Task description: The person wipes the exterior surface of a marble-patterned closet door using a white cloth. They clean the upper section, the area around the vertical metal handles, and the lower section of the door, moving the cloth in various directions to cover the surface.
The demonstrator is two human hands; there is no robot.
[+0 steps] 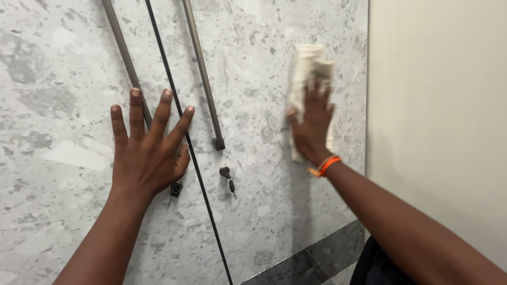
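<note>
My left hand (147, 148) lies flat with fingers spread on the left grey stone-patterned cabinet door (58, 121), covering the lower end of its long metal handle (121, 47). My right hand (311, 124) presses a folded white cloth (309, 66) flat against the right door (253, 68), near its right edge. An orange band (326, 165) circles my right wrist.
A dark gap (198, 174) runs between the two doors. The right door has its own long metal handle (203, 74) and a lock with a key hanging (227, 175). Another lock (176, 188) sits by my left palm. A plain cream wall (438, 105) borders the right.
</note>
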